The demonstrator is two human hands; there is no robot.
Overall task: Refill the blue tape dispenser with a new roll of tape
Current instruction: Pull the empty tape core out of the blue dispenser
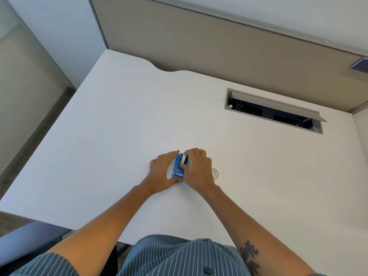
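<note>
The blue tape dispenser [177, 168] is sitting on the white desk [103, 126], near the middle and toward the near edge, with both hands closing in on it. The left hand [162, 167] is lying along the dispenser's left side with its fingers fairly straight, bracing the body against the desk. The right hand [196, 166] is curling its fingers over the top of a white roll of tape [182, 159] and seems to be pressing it down into the dispenser's cradle, so the seating step looks to be in hand, though whether the roll is fully home cannot be told, since the fingers are covering much of it. The next move is likely calling for the free end of tape to be found and drawn toward the cutter at the near end, which needs the right fingers lifted clear. Just right of the right hand, partly hidden by it, a small white ring [216, 173] is lying flat on the desk, perhaps a spent core. Farther right, an open cable hatch [272, 110] is set into the desk, well apart from the work.
</note>
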